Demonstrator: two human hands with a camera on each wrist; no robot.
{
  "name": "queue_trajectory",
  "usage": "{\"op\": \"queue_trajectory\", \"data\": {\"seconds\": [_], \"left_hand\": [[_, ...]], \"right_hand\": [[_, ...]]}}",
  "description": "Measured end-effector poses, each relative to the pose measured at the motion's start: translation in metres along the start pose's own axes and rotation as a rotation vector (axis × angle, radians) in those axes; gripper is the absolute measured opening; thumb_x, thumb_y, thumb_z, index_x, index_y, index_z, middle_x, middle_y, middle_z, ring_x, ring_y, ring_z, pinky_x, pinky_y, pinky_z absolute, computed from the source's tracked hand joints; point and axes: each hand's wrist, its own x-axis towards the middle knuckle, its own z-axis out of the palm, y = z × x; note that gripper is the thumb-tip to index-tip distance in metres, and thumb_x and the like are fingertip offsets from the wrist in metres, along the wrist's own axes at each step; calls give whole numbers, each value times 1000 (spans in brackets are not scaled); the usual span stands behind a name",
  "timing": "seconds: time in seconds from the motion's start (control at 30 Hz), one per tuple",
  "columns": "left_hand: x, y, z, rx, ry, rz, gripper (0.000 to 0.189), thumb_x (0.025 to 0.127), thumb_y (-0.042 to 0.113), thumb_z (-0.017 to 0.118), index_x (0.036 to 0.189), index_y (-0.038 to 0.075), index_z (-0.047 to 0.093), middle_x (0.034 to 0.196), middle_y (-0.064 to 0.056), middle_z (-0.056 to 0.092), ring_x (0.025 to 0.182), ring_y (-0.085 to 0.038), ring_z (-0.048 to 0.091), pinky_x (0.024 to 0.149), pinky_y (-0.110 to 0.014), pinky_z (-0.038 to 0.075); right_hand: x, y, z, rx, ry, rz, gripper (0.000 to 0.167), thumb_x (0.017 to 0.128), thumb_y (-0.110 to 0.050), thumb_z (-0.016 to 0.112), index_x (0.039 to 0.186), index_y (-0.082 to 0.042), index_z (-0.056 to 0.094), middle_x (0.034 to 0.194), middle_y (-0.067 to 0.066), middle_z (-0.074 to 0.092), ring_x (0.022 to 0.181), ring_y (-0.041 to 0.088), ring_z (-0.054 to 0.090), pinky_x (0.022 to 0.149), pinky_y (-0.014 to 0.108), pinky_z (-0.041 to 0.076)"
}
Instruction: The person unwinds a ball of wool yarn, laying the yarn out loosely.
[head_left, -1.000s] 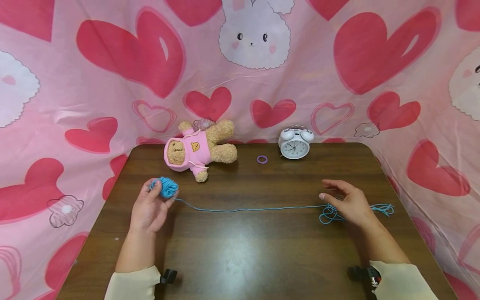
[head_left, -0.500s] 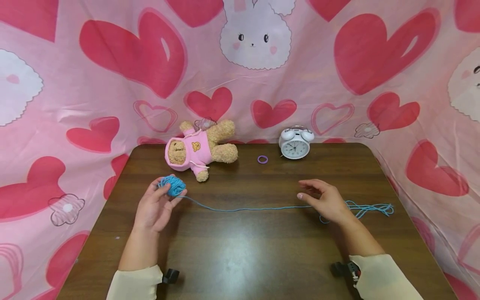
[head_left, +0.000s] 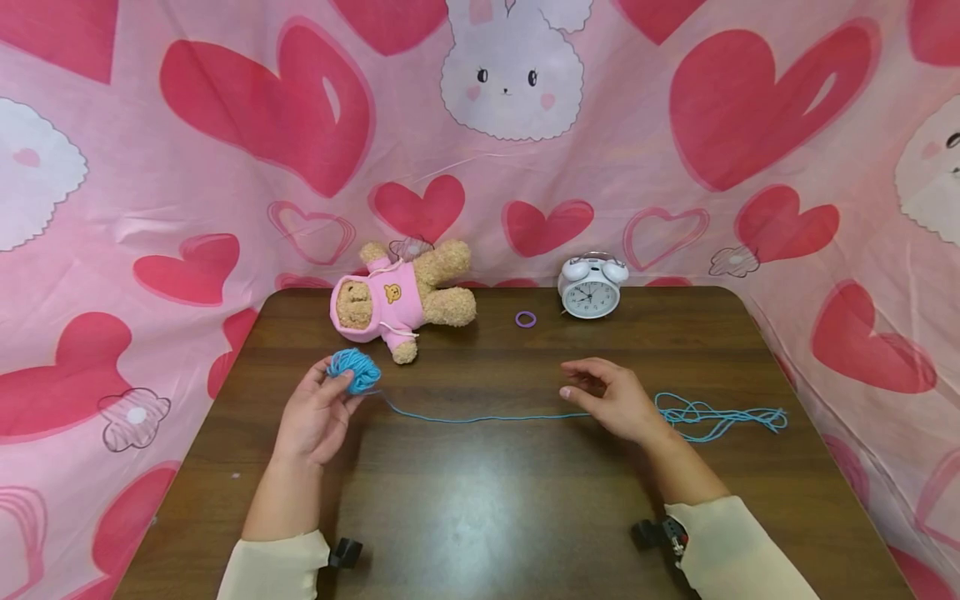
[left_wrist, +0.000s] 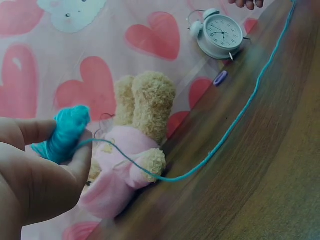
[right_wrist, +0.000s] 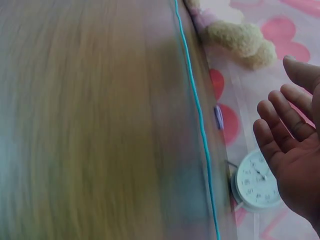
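Observation:
A small ball of blue yarn (head_left: 357, 371) is pinched between the thumb and fingers of my left hand (head_left: 309, 421), above the table's left side. In the left wrist view the wound yarn (left_wrist: 65, 132) shows between thumb and fingers. One yarn strand (head_left: 480, 419) runs from the ball across the tabletop and passes behind my right hand (head_left: 617, 404). That hand hovers with relaxed, slightly bent fingers and holds nothing; the right wrist view shows its bare palm (right_wrist: 300, 165) apart from the strand. Beyond it, loose yarn loops (head_left: 723, 417) lie on the table at the right.
A teddy bear in a pink hoodie (head_left: 397, 300) lies at the back left of the brown table (head_left: 465, 500). A purple ring (head_left: 525, 319) and a white alarm clock (head_left: 590, 287) are along the back. Behind hangs a pink heart-print cloth (head_left: 480, 158).
My right hand has moved left along the strand, away from the loose loops, which show more now. My left hand has shifted slightly right with the yarn ball.

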Motion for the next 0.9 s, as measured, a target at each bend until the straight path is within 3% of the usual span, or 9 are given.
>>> {"op": "queue_trajectory", "data": {"seconds": [0.27,0.37,0.6,0.9], "left_hand": [[1,-2,4,13,8,1,25,104,-4,55,124,7,49,111,-4,66,99,-15,72,92,-27,58],[1,-2,6,-3,-9,-2,26,103,-5,55,125,8,54,109,-4,67,98,-14,72,92,-26,58],[1,-5,8,1,-45,-10,29,103,-7,54,119,10,72,110,-3,70,98,-12,71,92,-25,57],[2,-8,15,-15,-62,22,23,103,-6,56,123,4,59,111,-6,71,108,-20,72,97,-29,56]], "right_hand": [[10,-6,27,40,-46,-32,36,90,-10,82,122,0,71,113,19,72,95,18,71,87,35,60],[13,-8,36,57,-62,-37,36,89,-10,83,122,0,72,113,18,72,95,17,71,86,33,60],[19,-15,56,88,-92,-71,35,89,-8,83,120,2,72,109,18,73,93,20,71,84,40,61],[25,-23,76,98,-143,-94,36,89,-11,83,121,2,72,111,18,73,95,20,71,87,37,60]]}}
